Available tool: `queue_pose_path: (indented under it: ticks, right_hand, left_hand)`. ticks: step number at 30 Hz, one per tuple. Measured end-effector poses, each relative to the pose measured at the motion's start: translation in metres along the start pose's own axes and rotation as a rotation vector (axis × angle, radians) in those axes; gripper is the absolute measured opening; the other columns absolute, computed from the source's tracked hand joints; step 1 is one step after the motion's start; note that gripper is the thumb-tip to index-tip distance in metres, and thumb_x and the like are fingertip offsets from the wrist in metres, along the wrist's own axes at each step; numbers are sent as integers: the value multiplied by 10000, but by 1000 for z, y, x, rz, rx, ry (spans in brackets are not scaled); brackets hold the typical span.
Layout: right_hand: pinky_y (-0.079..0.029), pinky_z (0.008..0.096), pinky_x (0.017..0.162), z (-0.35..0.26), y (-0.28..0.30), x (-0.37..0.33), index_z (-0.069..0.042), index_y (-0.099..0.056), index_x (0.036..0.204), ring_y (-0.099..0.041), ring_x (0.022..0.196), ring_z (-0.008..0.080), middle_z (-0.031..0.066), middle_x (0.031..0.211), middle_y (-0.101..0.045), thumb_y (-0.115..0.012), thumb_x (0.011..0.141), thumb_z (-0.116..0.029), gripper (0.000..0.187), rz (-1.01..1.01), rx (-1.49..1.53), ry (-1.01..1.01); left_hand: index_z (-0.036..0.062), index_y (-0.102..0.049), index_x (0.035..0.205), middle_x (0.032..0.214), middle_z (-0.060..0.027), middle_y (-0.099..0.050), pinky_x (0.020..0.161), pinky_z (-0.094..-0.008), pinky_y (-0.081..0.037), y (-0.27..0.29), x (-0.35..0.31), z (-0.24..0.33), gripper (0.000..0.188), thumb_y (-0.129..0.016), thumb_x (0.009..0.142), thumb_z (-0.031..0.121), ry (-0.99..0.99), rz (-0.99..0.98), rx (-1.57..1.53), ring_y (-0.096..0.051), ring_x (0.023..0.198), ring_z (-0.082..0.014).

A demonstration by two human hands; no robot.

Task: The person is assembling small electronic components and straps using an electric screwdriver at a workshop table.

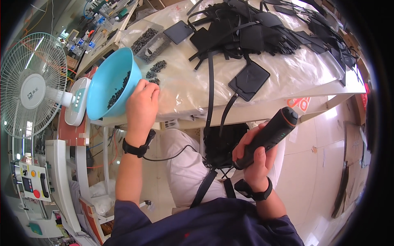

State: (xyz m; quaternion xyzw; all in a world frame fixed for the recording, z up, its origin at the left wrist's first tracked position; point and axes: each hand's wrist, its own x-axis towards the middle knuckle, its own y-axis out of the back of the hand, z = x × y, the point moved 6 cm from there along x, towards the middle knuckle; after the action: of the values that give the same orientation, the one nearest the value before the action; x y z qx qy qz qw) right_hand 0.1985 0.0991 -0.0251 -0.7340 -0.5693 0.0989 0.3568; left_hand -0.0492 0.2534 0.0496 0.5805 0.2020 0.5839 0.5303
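Observation:
My left hand (143,104) is over the table's near edge, beside a light-blue bowl (96,94). Its fingertips are pinched together at a small pile of dark parts (157,67); whatever they hold is too small to make out. My right hand (258,164) is wrapped round a black cylindrical power tool (273,133) with an orange ring and small green lights, held above my lap. The tool's lower end is hidden by the fingers. Small dark pieces (120,92) lie inside the bowl. A black flat rectangular tag (249,81) with a strap lies near the table's front edge.
A heap of black straps and tags (246,30) covers the far table. A clear box (154,47) holds small parts. On the left are a fan (33,91) and a control box (35,182). A black strap (211,90) hangs over the table edge.

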Motion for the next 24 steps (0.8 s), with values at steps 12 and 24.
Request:
queue_pose_path:
  ticks: [12,24]
  right_hand:
    - [-493,331,498,-59,-24,15,-47,-322,1447,-541,662,185,135,1006,-483,-564,1005,-406,619,-54,56,293]
    - [-416,251,454,-91,-74,1,-56,-336,1416,-466,693,91,34,1036,-461,-449,1044,-476,573,-197,208,439]
  left_hand:
    - [-5,-612,1011,923,-121,-698,680,-261,-522,3,-89,77,74,-567,954,9,342,-324,-1413,-662,748,-142]
    - [-20,-585,1089,937,-95,-664,715,-261,-536,-8,-152,118,236,-639,877,-108,352,-464,-1850,-648,798,-133]
